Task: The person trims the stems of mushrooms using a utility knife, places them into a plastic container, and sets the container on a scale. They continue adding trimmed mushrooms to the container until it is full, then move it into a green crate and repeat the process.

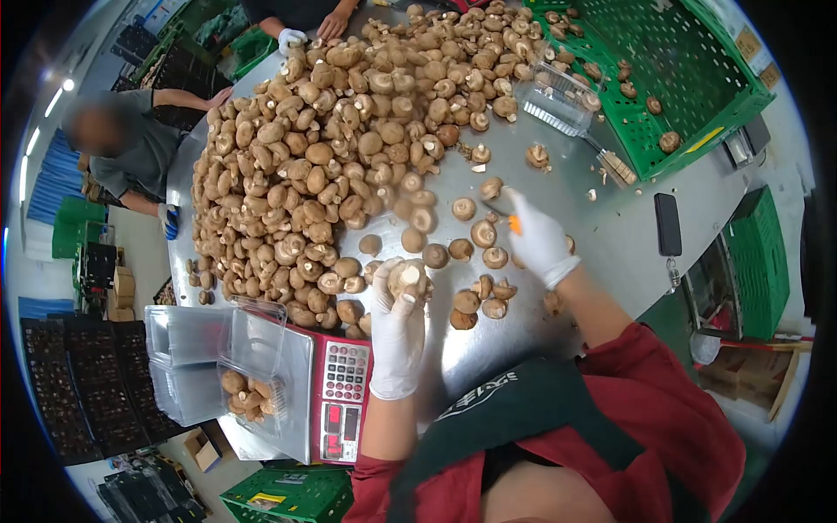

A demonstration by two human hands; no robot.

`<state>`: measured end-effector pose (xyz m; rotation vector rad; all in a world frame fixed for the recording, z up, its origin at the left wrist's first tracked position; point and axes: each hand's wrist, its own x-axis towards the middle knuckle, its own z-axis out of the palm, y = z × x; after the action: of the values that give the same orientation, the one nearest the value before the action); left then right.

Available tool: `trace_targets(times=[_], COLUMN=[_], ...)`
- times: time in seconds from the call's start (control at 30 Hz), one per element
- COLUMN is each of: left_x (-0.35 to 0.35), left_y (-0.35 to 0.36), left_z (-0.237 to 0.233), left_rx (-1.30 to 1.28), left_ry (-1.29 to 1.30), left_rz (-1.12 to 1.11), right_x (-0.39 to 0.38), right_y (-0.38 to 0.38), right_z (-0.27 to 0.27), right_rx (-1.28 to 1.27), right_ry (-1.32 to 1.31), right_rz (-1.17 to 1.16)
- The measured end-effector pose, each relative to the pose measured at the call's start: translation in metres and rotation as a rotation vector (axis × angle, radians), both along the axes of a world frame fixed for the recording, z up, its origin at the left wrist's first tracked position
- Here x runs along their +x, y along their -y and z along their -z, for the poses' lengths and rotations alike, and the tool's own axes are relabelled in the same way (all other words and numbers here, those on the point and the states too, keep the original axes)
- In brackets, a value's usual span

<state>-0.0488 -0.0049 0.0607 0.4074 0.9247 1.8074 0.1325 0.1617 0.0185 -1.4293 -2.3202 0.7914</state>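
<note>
My left hand (pixel 398 336), in a white glove, holds a mushroom (pixel 408 277) with its pale stem facing up. My right hand (pixel 536 237), also gloved, is closed round a tool with an orange part (pixel 514 225); the rest of the tool is hard to make out. A brown mushroom (pixel 491 188) lies just beyond the right hand. Between and around both hands, several loose mushrooms (pixel 483 233) rest on the metal table (pixel 558 327). The big mushroom heap (pixel 296 174) rises beyond my left hand.
A red scale (pixel 345 388) bears a clear box of mushrooms (pixel 250 397) at the lower left, beside stacked clear boxes (pixel 179 349). Right of the heap are an empty clear box (pixel 558 98), a brush (pixel 617 167), a green crate (pixel 649 113) and a phone (pixel 668 225). Two people stand across the table.
</note>
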Motion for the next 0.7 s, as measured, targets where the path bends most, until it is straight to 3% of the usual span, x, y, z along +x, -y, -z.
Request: trace_targets(times=[0.1,0.23,0.37,0.47,0.57,0.67,0.7], left_x=[-0.003,0.001,-0.001,-0.003,0.001,0.002,0.0], left_y=[-0.001,-0.006,-0.005,-0.004,-0.006,-0.012,-0.015], left_z=[0.002,0.001,0.005,0.01,0.013,0.017,0.017], left_rx=[-0.064,-0.051,-0.084,-0.098,-0.161,-0.218,-0.267], left_ry=[0.028,-0.249,-0.222,-0.592,-0.869,-1.06,-0.974], left_rz=[-0.028,-0.026,-0.098,-0.162,-0.208,-0.231,-0.202], right_x=[0.016,0.004,-0.009,-0.016,-0.025,-0.03,-0.032], right_y=[-0.007,0.014,0.022,0.025,0.028,0.028,0.025], right_z=[-0.003,-0.013,-0.003,-0.007,-0.026,-0.033,-0.026], right_rx=[0.021,-0.029,-0.06,-0.336,-0.721,-0.627,-0.557], right_ry=[-0.057,-0.181,-0.256,-0.508,-0.55,-0.494,-0.491], right_rz=[0.006,-0.089,-0.151,-0.185,-0.219,-0.293,-0.319])
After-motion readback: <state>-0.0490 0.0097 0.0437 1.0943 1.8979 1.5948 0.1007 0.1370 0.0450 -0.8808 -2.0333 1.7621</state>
